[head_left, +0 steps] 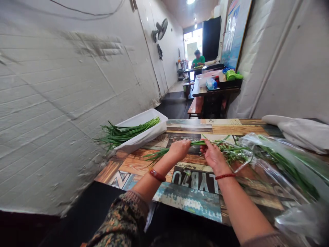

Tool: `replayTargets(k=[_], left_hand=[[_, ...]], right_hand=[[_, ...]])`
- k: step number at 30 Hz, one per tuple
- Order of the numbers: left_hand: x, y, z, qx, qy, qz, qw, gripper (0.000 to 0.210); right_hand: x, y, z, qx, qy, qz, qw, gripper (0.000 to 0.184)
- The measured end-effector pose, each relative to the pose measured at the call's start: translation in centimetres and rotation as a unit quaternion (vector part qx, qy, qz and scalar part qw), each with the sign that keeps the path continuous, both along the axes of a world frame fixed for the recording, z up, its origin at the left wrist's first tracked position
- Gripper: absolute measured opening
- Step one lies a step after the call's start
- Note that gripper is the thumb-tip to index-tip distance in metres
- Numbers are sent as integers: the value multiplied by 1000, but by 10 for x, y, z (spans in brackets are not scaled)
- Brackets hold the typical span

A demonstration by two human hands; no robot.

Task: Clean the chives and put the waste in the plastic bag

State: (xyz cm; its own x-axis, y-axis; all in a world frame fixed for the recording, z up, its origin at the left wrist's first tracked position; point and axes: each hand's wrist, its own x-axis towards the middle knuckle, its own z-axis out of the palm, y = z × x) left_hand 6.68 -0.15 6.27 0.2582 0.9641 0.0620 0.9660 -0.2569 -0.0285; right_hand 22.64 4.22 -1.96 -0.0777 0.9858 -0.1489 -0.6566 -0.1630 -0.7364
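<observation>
My left hand [180, 150] is wrapped round a small bunch of garlic chives [157, 155]. Their green leaf ends stick out to its left, above the table, and the stems reach across to the right. At those stems my right hand [214, 157] is closed, thumb and fingers pinching them; the exact contact is partly hidden. Beyond it lies a heap of loose green trimmings [235, 154]. A clear plastic bag [285, 161] with more chives lies at the right. On the left, a white plastic tub [144, 135] holds a row of chives [128, 132], leaves hanging over its end.
The wood-patterned table [190, 204] has its left edge near a white wall. A pale cloth [300, 130] lies at the far right. Farther back stand a dark table [216, 91] loaded with goods, a bench [195, 105] and a seated person in green [198, 61].
</observation>
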Motion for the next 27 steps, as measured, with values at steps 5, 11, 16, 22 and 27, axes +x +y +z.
replayTargets(k=[5, 11, 16, 22, 27], left_hand=[[-62, 18, 41, 83, 37, 75, 993, 30], [-152, 53, 73, 110, 97, 183, 972, 36], [-203, 72, 71, 84, 108, 236, 962, 41], [-197, 79, 42, 110, 51, 137, 983, 50], [-142, 83, -3, 173, -71, -82, 979, 48]], right_hand=[[-5, -4, -1, -19, -42, 0, 999, 39], [-12, -8, -5, 5, -94, 17, 995, 39], [-18, -8, -10, 9, -123, 31, 992, 44], [-21, -10, 4, 43, -196, 17, 980, 42], [-18, 6, 5, 90, -255, 8, 963, 36]])
